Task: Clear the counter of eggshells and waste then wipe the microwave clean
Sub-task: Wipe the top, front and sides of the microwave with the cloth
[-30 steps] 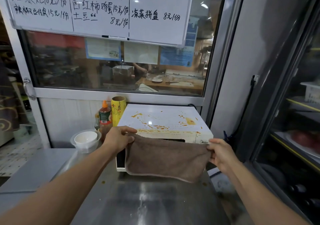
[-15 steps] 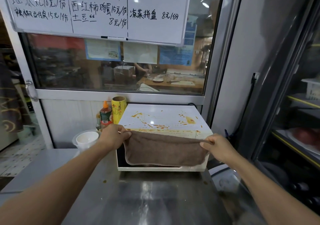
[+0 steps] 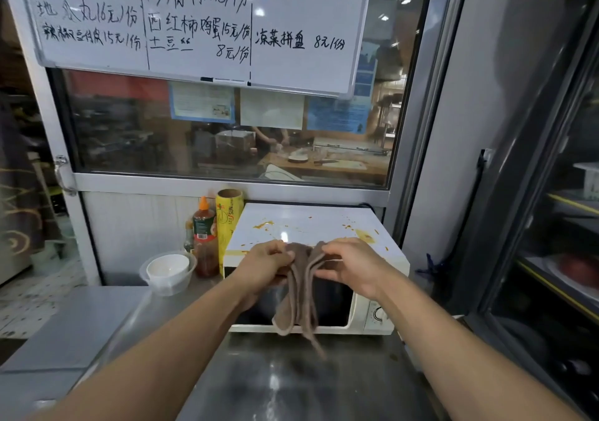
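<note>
Microwave (image 3: 311, 226) top, sauce-spattered, lies just beyond the brown cloth (image 3: 299, 294), which is pinched, folded and hanging, between left hand (image 3: 265, 266) and right hand (image 3: 351, 266)

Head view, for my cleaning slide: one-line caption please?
Both hands, left and right, gather a brown cloth before the sauce-spattered white microwave on a steel counter.

Both forearms are bare to the frame's edge, with no sleeves, gloves or jewellery showing.
</note>
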Motion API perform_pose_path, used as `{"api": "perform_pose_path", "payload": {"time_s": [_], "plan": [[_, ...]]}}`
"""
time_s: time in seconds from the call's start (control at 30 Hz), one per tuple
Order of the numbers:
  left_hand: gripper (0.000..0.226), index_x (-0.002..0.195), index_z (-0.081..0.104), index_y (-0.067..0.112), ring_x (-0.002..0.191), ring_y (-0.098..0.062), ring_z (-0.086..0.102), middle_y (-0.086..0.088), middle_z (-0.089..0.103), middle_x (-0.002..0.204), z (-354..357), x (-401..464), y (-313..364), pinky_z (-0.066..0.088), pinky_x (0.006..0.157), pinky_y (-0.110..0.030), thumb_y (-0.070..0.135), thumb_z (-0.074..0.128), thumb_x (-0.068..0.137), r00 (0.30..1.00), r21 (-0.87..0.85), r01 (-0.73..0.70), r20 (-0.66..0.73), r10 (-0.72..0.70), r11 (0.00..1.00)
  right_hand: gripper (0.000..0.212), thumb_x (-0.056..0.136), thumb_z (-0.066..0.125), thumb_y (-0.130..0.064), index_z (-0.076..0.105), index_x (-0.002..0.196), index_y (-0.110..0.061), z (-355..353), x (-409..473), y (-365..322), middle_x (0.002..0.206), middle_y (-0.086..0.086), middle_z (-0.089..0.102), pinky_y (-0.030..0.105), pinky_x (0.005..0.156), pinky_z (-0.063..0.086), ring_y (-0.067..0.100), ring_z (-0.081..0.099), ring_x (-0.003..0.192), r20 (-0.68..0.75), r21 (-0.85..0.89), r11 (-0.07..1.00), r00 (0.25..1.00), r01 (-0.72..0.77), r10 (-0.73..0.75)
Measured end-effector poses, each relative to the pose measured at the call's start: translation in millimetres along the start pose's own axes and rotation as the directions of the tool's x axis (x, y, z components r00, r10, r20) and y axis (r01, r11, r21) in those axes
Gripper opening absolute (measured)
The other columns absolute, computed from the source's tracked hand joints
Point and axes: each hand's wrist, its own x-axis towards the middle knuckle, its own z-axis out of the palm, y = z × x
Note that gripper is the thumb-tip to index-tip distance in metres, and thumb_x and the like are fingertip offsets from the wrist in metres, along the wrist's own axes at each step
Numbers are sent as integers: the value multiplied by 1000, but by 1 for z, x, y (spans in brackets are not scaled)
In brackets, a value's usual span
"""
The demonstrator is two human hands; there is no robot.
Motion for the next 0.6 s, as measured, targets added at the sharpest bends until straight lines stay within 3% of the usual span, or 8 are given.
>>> {"api": "perform_pose_path", "payload": {"time_s": [0.1, 0.17, 0.3, 0.37, 0.47, 0.53, 0.6], "plan": [[20, 78, 57, 12, 62, -10, 62, -2, 65, 71, -9, -4, 3, 49, 58, -19, -7, 59, 82, 992, -22, -37, 116, 40, 999, 29, 89, 34, 8, 62, 91, 7, 15, 2, -2, 93, 19, 63, 41, 94, 49, 31, 61, 91, 55, 47, 999, 998, -6, 3], [23, 89, 60, 13, 65, -8, 65, -1, 69, 79, -18, -6, 4, 47, 53, -15, -8, 64, 79, 988, -48, -41, 148, 48, 998, 41, 84, 27, 13, 64, 100, 6, 19, 3, -1, 105, 21, 59, 38, 92, 48, 32, 56, 97, 87, -1, 1000, 996, -2, 2], [19, 87, 62, 14, 77, -21, 65, -8, 69, 83, -28, -7, 5, 53, 70, -30, -4, 61, 83, 998, -3, -54, 42, 54, 999, 51, 78, 30, 16, 69, 100, -9, 26, 4, 2, 112, 11, 61, 25, 76, 50, 20, 56, 97, 69, -228, 972, 997, 59, -44], [16, 84, 64, 12, 77, -25, 64, -11, 68, 82, -31, -4, 6, 52, 74, -34, 0, 54, 88, 999, 4, -43, 5, 43, 999, 48, 80, 35, 13, 70, 96, -16, 25, 5, 6, 111, 6, 63, 22, 74, 48, 15, 58, 97, -31, -283, 955, 995, 85, -98], [17, 84, 64, 15, 71, -20, 63, -8, 68, 79, -35, -1, 10, 50, 66, -27, 8, 51, 92, 998, 8, -57, 0, 57, 998, 39, 81, 53, 2, 59, 115, -18, 14, 7, 19, 109, 5, 60, 29, 87, 43, 18, 55, 104, -236, -230, 973, 970, -4, -51], [18, 82, 62, 18, 66, -18, 63, -6, 67, 73, -34, 1, 13, 49, 59, -25, 11, 51, 93, 998, -63, -58, 27, 60, 996, 56, 81, 60, -2, 42, 131, -20, 4, 7, 31, 114, 5, 60, 37, 102, 33, 23, 52, 114, -194, -121, 984, 975, -131, 106], [20, 77, 59, 18, 60, -16, 62, -5, 66, 69, -29, 5, 17, 49, 53, -23, 11, 51, 94, 997, -144, -53, 45, 60, 988, 69, 82, 60, 1, 31, 138, -24, -2, 5, 41, 107, 6, 64, 42, 108, 28, 25, 56, 108, -97, -20, 983, 979, -183, 180]]}}
